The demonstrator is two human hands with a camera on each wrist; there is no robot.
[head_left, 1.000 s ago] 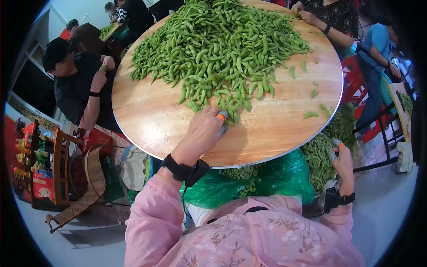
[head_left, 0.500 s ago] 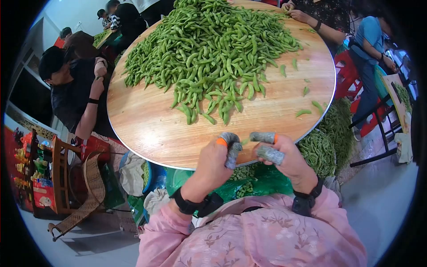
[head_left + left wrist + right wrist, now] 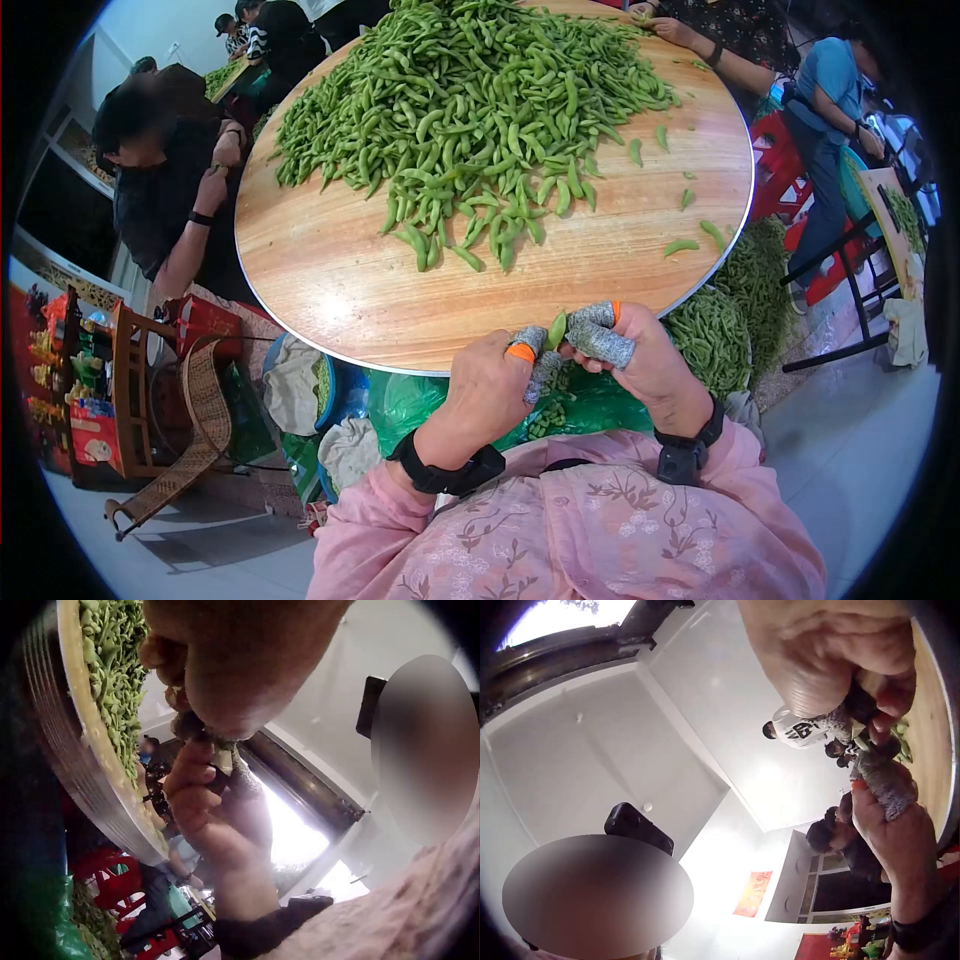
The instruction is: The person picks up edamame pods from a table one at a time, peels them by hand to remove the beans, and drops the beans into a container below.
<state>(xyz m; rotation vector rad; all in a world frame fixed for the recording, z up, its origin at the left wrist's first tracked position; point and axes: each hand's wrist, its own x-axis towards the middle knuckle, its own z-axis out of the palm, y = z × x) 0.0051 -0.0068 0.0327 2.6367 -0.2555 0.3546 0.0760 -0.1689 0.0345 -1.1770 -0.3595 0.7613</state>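
Note:
In the head view a green pod (image 3: 556, 331) is pinched between both hands, just off the near edge of the round wooden table (image 3: 420, 320). The left hand (image 3: 490, 385) grips its left side with finger and thumb wrapped in grey covers. The right hand (image 3: 640, 360), its finger and thumb also wrapped in grey, grips the other side. A large heap of green pods (image 3: 470, 110) covers the far part of the table. In the right wrist view the left hand (image 3: 892, 817) meets the right hand (image 3: 840, 660) at the pod, partly hidden by fingers.
Loose pods (image 3: 682, 246) lie near the table's right edge. Green plastic (image 3: 405, 400) with small pieces is below the hands. More pods (image 3: 710, 335) are piled low at the right. A person in black (image 3: 165, 200) sits at the left; others are farther back.
The left hand has come back from the heap's near edge, and the right hand has risen from the lower right. Both have closed together on one pod at the table edge.

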